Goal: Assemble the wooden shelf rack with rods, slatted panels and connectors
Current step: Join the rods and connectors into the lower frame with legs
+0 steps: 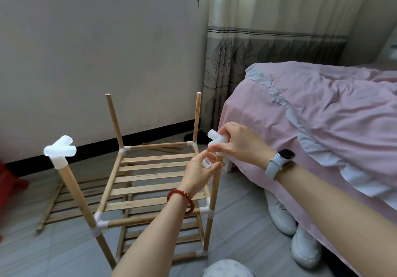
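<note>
A half-built wooden rack (150,175) stands on the floor, with slatted panels joined to rods by white plastic connectors. My right hand (240,143) grips a white connector (216,138) sitting on top of the near right upright rod (214,188). My left hand (202,171) pinches that rod just under the connector, and a white connector opening shows between its fingers. Another white connector (61,151) caps the near left rod (75,191). Two bare rods (113,120) (197,118) rise at the back.
A spare slatted panel (64,201) and loose rods (163,149) lie on the tiled floor beside and behind the rack. A bed with a pink cover (322,115) stands at the right, white shoes (287,223) under its edge. Wall and curtain (257,40) are behind.
</note>
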